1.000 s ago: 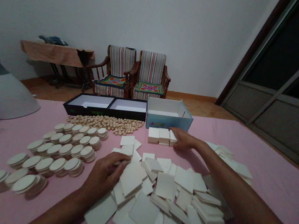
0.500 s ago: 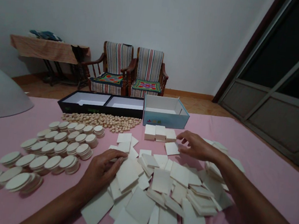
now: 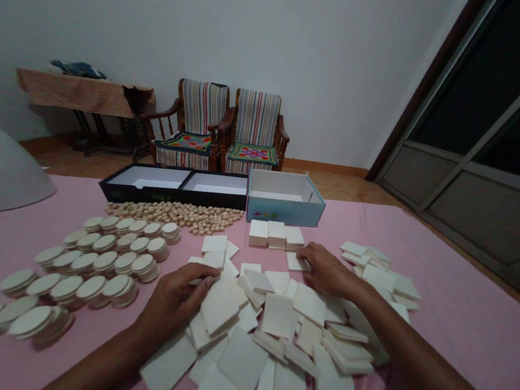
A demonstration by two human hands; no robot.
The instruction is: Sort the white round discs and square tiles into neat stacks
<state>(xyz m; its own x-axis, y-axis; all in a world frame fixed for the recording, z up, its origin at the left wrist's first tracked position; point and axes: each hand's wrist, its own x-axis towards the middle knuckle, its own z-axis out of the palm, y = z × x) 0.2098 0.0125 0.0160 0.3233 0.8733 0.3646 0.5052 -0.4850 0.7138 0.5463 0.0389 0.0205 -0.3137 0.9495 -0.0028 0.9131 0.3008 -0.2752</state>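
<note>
Thin pale wooden square tiles lie in a loose, overlapping heap in front of me. At the heap's left edge rests my left hand, its fingers curled and the thumb close to the index finger; what lies between them is hidden. My right hand reaches over the back of the heap, its fingertips closed on the right edge of a single square tile lying on the cloth. Just behind that tile stand three small stacks of square tiles, side by side.
Several rows of round wooden disc stacks stand at the left. Small wooden beads lie before a black divided box, beside an open light-blue box. More squares lie at right on the pink cloth.
My right hand has come down and left onto the single square tile, its fingers closing at the tile's edge. The left hand stays put. The view has tilted slightly.
</note>
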